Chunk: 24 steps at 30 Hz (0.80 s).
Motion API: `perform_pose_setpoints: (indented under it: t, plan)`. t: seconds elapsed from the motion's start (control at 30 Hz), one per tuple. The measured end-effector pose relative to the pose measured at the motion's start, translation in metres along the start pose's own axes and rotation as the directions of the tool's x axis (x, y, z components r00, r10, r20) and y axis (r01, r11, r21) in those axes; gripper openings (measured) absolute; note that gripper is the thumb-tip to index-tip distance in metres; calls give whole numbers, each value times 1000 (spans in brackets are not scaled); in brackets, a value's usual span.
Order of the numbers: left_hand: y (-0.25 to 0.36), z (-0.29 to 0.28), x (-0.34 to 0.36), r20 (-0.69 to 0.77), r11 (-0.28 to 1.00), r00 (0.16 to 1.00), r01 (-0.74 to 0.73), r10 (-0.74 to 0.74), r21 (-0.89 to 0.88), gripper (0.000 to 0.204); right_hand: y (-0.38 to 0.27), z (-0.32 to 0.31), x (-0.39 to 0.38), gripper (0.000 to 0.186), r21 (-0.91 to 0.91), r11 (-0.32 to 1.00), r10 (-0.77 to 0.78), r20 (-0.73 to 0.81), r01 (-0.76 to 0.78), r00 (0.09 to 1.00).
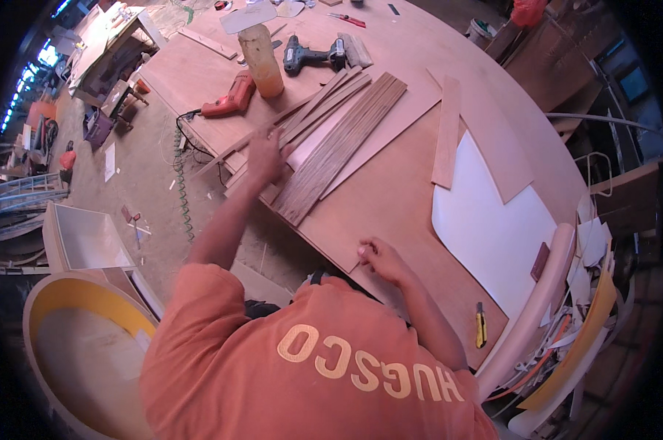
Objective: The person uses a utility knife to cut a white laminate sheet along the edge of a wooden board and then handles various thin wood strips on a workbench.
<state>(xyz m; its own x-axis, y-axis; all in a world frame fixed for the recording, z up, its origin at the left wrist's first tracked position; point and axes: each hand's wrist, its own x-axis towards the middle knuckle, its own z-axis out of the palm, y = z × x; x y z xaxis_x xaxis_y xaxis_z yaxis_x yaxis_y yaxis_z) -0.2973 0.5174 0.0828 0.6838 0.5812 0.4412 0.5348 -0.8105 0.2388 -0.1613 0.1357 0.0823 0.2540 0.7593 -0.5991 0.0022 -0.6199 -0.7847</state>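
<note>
My left hand (pixel 268 158) reaches over the near ends of several thin wood strips (pixel 318 103). Its fingers bend around the end of one strip, partly hiding it. Beside that hand lies a wider stack of brown grooved wood slats (pixel 346 143), slanting away across the table. My right hand (pixel 381 260) is near the table's front edge, its fingers curled together. Something thin seems to stick out below those fingertips, too small to name.
On the wooden table (pixel 390 198) are a red corded drill (pixel 232 97), a cordless drill (pixel 313 56), a bottle of yellowish liquid (pixel 261 62), a white sheet (pixel 485 220) and a yellow utility knife (pixel 481 326). A curved yellow-lined wooden form (pixel 82 286) stands at left; offcuts fill the right.
</note>
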Motion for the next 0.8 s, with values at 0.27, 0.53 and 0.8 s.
perform_pose_setpoints:
  t: [0.27, 0.53, 0.8]
  plan:
    - [86, 8, -74, 238, 952, 947, 258, -215, -165, 65, -74, 40, 113, 36, 231, 973, 28, -36, -19, 999]
    - [42, 17, -77, 364, 848, 861, 461, -355, -262, 74, -106, 116, 135, 25, 343, 933, 226, -312, -112, 923]
    - [59, 16, -72, 478, 912, 816, 404, -325, -69, 97, -67, 107, 140, 29, 490, 871, 138, -222, -12, 965]
